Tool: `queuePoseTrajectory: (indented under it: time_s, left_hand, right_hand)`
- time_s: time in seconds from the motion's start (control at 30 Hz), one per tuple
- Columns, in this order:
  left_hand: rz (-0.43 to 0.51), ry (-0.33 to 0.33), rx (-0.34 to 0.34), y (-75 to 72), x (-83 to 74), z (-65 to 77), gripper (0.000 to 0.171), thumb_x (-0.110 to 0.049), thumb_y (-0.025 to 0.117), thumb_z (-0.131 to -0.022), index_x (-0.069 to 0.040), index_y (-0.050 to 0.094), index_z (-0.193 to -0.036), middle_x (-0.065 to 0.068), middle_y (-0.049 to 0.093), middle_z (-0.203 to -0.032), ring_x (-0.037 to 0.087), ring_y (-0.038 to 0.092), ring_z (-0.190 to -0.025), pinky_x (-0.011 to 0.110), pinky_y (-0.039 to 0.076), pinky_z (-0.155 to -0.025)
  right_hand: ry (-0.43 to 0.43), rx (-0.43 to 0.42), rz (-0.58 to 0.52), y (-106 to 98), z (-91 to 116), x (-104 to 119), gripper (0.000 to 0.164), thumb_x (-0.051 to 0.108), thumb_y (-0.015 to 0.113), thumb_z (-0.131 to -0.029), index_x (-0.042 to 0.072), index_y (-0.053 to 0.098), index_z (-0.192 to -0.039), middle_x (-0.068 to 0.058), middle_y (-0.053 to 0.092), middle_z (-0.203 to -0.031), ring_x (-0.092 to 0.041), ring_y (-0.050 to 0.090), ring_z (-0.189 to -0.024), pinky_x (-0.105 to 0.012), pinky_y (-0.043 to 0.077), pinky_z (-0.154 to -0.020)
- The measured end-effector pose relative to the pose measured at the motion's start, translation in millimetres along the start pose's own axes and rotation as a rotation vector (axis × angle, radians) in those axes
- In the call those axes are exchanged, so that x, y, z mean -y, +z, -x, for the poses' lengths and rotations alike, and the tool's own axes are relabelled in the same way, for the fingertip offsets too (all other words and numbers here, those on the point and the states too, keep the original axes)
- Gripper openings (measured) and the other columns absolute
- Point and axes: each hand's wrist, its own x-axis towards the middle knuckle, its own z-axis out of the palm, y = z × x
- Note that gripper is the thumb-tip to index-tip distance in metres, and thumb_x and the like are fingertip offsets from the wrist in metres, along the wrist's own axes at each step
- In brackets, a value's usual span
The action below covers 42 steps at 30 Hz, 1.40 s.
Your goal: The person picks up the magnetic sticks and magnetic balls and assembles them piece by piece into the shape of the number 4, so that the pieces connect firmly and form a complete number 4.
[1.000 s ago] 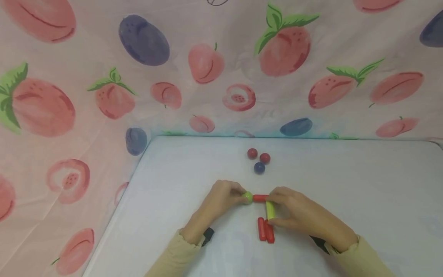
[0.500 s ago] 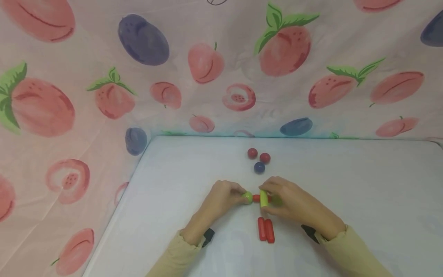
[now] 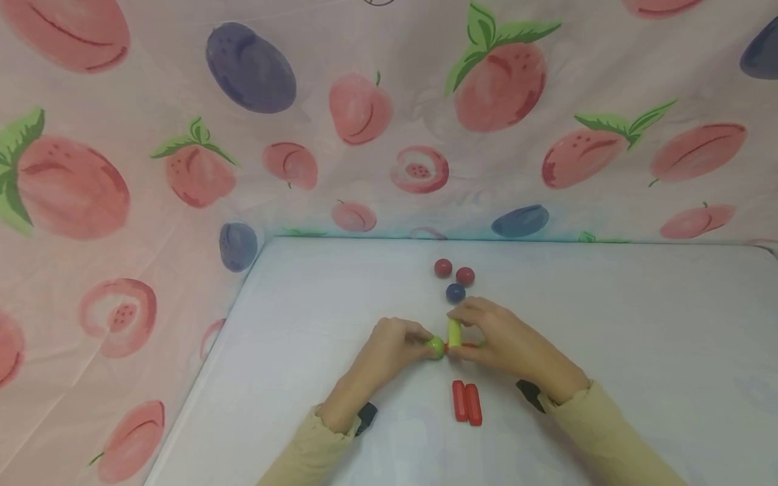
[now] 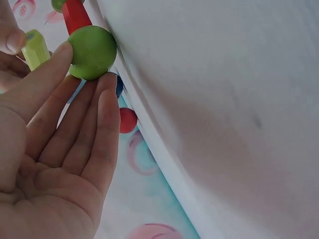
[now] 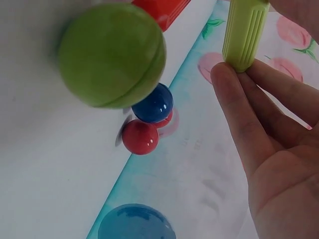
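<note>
My left hand (image 3: 392,344) pinches a green ball (image 4: 93,53) between thumb and fingertips. From that ball a red stick (image 4: 76,20) runs to a second green ball (image 5: 112,56), which the right hand hides in the head view. Thumb and fingertips of my right hand (image 3: 510,341) hold a ribbed yellow-green stick (image 5: 244,35) by its ends. In the head view this stick (image 3: 454,333) overlaps the red one, just right of the left hand's ball.
Two red sticks (image 3: 459,401) lie side by side nearer the front of the white table (image 3: 638,337). Beyond the hands sit two red balls (image 3: 443,268) and a blue ball (image 3: 455,293). Fruit-printed cloth (image 3: 419,121) rises behind and at left.
My right hand has carried the yellow-green stick left and away from me, from beside the two loose red sticks to over the joined red one. The left hand stays put.
</note>
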Motion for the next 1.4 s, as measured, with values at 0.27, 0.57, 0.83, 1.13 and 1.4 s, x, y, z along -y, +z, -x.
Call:
queuePoseTrajectory:
  time_s: [0.27, 0.57, 0.83, 1.13, 1.4]
  left_hand:
    - [0.020, 0.004, 0.003, 1.2, 0.3, -0.5, 0.022, -0.024, 0.081, -0.083, -0.012, 0.079, -0.102, -0.004, 0.076, -0.093, 0.004, 0.067, -0.084, 0.023, 0.055, -0.078]
    - [0.021, 0.003, -0.003, 2.0, 0.6, 0.9, 0.024, -0.023, 0.083, -0.081, -0.011, 0.079, -0.101, -0.003, 0.076, -0.091, 0.004, 0.067, -0.081, 0.021, 0.055, -0.077]
    - [-0.006, 0.017, -0.008, 3.1, 0.0, 1.3, 0.024, -0.024, 0.082, -0.081, -0.012, 0.080, -0.101, -0.004, 0.077, -0.093, 0.005, 0.068, -0.086, 0.022, 0.055, -0.079]
    - [-0.019, 0.011, -0.018, 3.4, -1.2, 2.3, 0.024, -0.025, 0.082, -0.081, -0.011, 0.080, -0.101, -0.003, 0.077, -0.092, 0.005, 0.068, -0.084, 0.021, 0.055, -0.078]
    - [-0.017, 0.016, -0.022, 2.8, -1.7, 2.7, 0.024, -0.023, 0.083, -0.081, -0.009, 0.080, -0.100, -0.002, 0.077, -0.092, 0.007, 0.069, -0.087, 0.021, 0.055, -0.079]
  right_hand:
    - [0.033, -0.009, -0.015, 0, -7, 2, 0.058, 0.029, 0.085, -0.078, 0.002, 0.065, -0.125, -0.012, 0.065, -0.123, -0.028, 0.061, -0.114, -0.045, 0.054, -0.096]
    - [0.069, -0.006, -0.009, 4, -14, 2, 0.055, 0.026, 0.084, -0.079, 0.003, 0.065, -0.125, -0.013, 0.064, -0.126, -0.030, 0.059, -0.118, -0.045, 0.053, -0.098]
    - [0.085, -0.010, 0.004, 8, -21, 0, 0.055, 0.027, 0.085, -0.079, 0.003, 0.066, -0.125, -0.012, 0.064, -0.125, -0.029, 0.059, -0.118, -0.045, 0.052, -0.099]
    - [0.045, -0.032, 0.029, 15, -27, -2, 0.055, 0.028, 0.087, -0.077, 0.002, 0.068, -0.122, -0.010, 0.066, -0.116, -0.023, 0.060, -0.106, -0.039, 0.056, -0.093]
    - [0.041, -0.029, 0.039, 19, -30, -4, 0.055, 0.029, 0.087, -0.076, 0.003, 0.068, -0.121, -0.008, 0.065, -0.109, -0.020, 0.057, -0.096, -0.035, 0.057, -0.088]
